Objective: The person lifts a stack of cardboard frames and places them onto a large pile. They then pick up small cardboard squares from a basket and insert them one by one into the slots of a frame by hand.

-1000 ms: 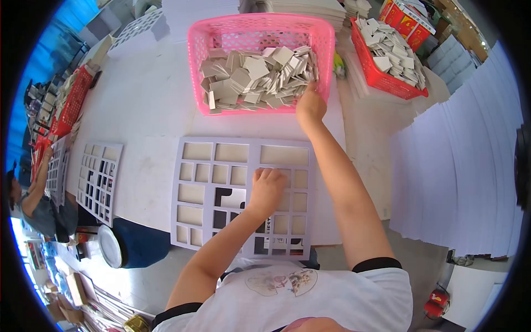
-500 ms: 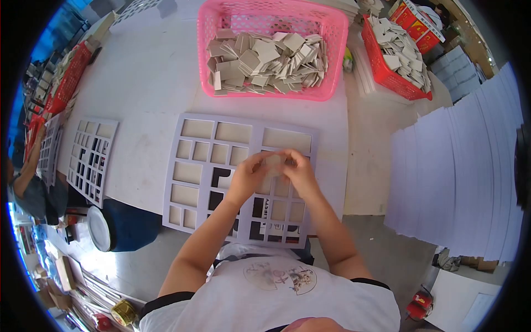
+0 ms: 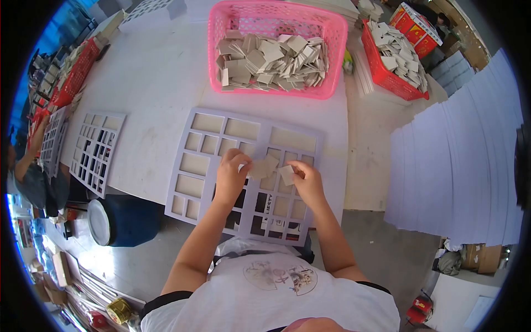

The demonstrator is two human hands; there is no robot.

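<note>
A white frame board (image 3: 266, 133) with many rectangular openings lies on the table in front of me. Several openings are backed with grey card; others show dark, printed areas. My left hand (image 3: 231, 172) is closed on grey card pieces (image 3: 258, 169) above the board's middle. To its right, my right hand (image 3: 305, 180) pinches a small grey card square (image 3: 287, 175) between thumb and fingers. Another grey piece (image 3: 271, 163) shows between the hands; whether it is held or lying there I cannot tell.
Beyond the board stands a pink basket (image 3: 221, 83) of grey card pieces, with a red basket (image 3: 381, 77) at right. Another frame board (image 3: 113, 128) lies left. Stacked white sheets (image 3: 453, 155) stand right. A blue barrel (image 3: 133, 220) is at lower left; a co-worker (image 3: 33, 182) is far left.
My hands have moved apart, the left one leftwards and the right one slightly right and down. The card pieces between them are now spread. The view has shifted slightly.
</note>
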